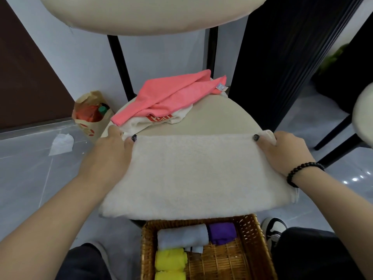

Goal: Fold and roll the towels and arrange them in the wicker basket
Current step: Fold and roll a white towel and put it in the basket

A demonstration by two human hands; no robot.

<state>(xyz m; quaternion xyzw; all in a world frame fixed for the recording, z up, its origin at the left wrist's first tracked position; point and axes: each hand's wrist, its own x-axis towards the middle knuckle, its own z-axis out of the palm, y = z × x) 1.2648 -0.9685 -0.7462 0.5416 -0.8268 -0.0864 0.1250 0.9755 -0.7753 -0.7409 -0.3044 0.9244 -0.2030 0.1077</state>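
A beige chair [218, 116] fills the middle of the view, its seat bearing most of the cloth. Over the seat's near half lies a white towel [193, 174], spread flat, its near edge hanging just past the seat front. The left hand [113, 152] grips the towel's far left corner, thumb on top and fingers curled under the cloth. The right hand [282, 150] grips the far right corner the same way, with the corner bunched over its fingers. At the back of the seat a pink towel [171, 93] lies crumpled on another white cloth [159, 119] with red print. Below the seat front sits the basket [250, 239], holding rolled towels: a grey roll [181, 235], a purple roll [222, 232] just beside it, and yellow rolls [170, 259] nearer. A paper bag [88, 114] stands on the floor to the left.
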